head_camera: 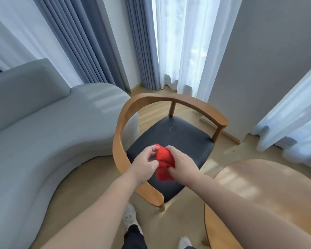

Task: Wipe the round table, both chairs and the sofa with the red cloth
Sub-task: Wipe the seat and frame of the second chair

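Note:
A red cloth (163, 161) is bunched up between both hands, above the front of a wooden chair (171, 99) with a curved backrest and a black padded seat (180, 137). My left hand (144, 163) pinches the cloth's upper left edge. My right hand (180, 162) grips it from the right, and a loose end hangs down below. The round wooden table (269, 180) lies at the lower right, partly under my right forearm. A light grey curved sofa (43, 126) fills the left side. Only one chair is in view.
Blue-grey curtains (90, 42) and white sheer curtains (183, 47) hang behind the chair, with a grey wall (258, 60) to the right. More sheer curtain (294, 123) drops to the floor at the right. My shoes (130, 218) stand on the wooden floor below.

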Demonstrator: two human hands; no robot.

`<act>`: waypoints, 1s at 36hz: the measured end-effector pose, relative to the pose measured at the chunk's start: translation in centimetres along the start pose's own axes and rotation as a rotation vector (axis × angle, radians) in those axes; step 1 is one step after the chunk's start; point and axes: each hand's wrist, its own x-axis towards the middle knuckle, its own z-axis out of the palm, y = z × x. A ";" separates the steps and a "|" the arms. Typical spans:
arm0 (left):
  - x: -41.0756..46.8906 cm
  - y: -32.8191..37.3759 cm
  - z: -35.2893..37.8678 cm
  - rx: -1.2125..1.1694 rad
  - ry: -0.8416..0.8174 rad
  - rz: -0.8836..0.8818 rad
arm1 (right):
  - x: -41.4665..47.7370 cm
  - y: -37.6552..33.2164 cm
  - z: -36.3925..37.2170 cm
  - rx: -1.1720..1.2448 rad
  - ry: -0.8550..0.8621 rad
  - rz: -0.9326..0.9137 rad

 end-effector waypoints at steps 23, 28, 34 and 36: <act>21.1 -13.7 -12.7 0.905 0.084 0.084 | 16.4 12.0 4.5 -0.034 -0.029 0.474; 20.4 -17.6 -11.3 0.852 0.236 -0.185 | 20.7 15.1 6.6 -0.068 -0.169 0.356; 20.5 -21.4 -9.4 0.860 0.325 -0.210 | 26.5 16.5 10.2 -0.119 -0.241 0.236; 20.4 -21.9 -9.4 0.803 0.393 -0.215 | 28.4 16.5 11.8 -0.123 -0.250 0.190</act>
